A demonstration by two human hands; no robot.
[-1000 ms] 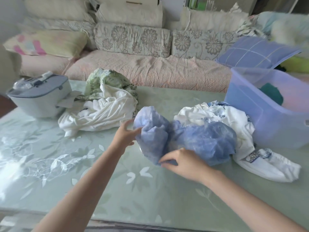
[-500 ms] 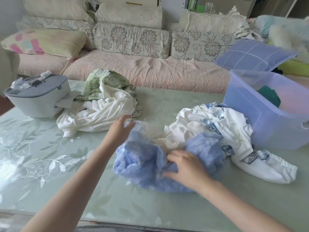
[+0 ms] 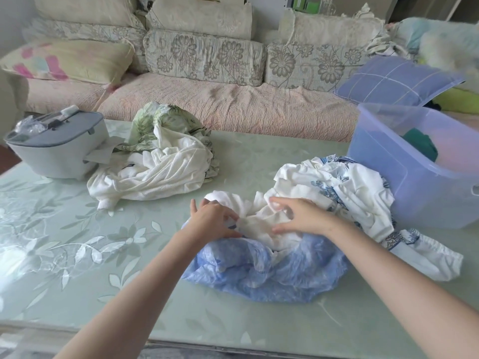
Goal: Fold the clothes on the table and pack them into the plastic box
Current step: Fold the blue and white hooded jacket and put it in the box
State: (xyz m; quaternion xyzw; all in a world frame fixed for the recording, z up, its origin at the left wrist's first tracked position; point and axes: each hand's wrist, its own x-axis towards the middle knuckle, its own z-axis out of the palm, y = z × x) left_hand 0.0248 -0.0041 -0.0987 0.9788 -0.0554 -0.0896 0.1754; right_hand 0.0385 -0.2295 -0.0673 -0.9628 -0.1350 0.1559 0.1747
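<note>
L hand & R hand each pinch the white cloth bunched atop the blue garment. Garment lies straight ahead, long axis left-right, near desk front edge. Plastic box at right edge, nearer R hand.

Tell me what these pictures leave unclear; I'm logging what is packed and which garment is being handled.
Head view only:
- In the plastic box: the cloudy wall and right frame edge hide all but a dark green item.
- The white cloth: the left hand and right hand cover it; lining of the blue garment or separate piece, unclear.
- Grip: the hands' backs hide how the fingers hold.
</note>
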